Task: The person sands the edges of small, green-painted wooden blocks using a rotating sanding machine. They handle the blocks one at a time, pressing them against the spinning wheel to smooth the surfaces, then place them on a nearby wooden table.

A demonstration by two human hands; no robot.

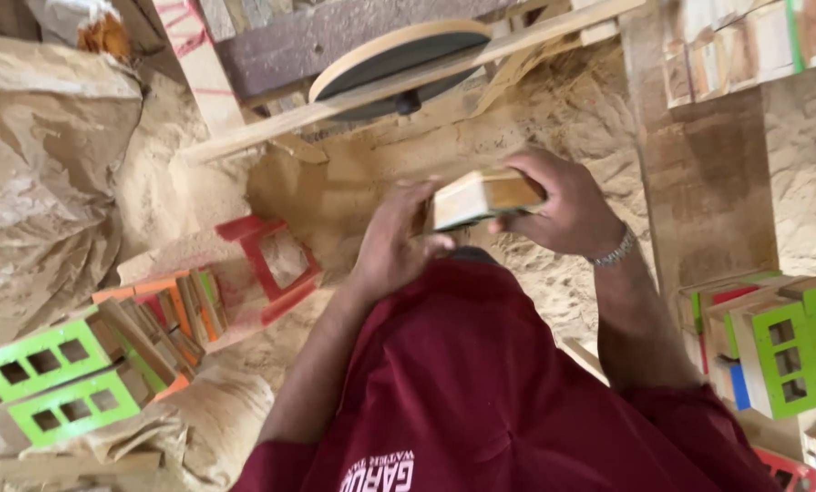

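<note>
Head camera view: a person's two bare hands closed around a small pale rectangular wooden block (pixel 485 196) held just above the lap of a maroon shirt (pixel 481 383). The right hand (pixel 563 205), a silver metal bracelet (pixel 615 252) at its wrist, wrapped over the block's top and far end, fingers curled around it. The left hand (pixel 394 241) met the block's near end, fingers pressed against its pale face. The block sat between both hands, tilted slightly and clear of any surface. Beyond the hands, sawdust (pixel 554 118) blanketed the ground, and a round wooden-rimmed sanding disc (pixel 399 59) stood behind a pale wooden rail (pixel 408 82). A red-painted wooden frame (pixel 271 264) lay half buried to the left, near green-painted wooden blocks with window cut-outs (pixel 48 378). More green window blocks (pixel 790 351) were stacked at the right.
</note>
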